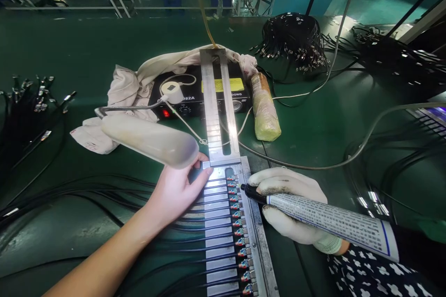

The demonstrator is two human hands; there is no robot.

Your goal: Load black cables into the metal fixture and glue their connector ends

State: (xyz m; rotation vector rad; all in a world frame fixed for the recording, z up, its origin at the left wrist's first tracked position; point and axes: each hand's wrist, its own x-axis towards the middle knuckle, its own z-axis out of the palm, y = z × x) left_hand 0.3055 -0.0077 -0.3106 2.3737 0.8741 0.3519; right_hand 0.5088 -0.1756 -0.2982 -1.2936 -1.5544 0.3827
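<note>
A long metal fixture point(223, 222) runs toward me, holding a row of small circuit boards with metal connectors point(238, 214) on the ends of black cables point(195, 219). My bare left hand point(181, 190) is at its far end, thumb and fingers closed around a small metal block point(206, 164). In a white glove, my right hand point(296, 204) grips a thick printed tube point(324, 218) with a black nozzle. The nozzle tip is close to the uppermost connectors; whether it touches one I cannot tell. A slotted metal plate point(211, 111) extends from the fixture's far end.
An oblong white lamp head point(149, 141) on a gooseneck hangs over my left wrist. Behind the fixture stands a black control box point(191, 106) with cloth point(125, 88) draped around it. A wrapped yellowish bundle point(266, 113) lies beside it. Cable bundles point(292, 37) lie around the green table.
</note>
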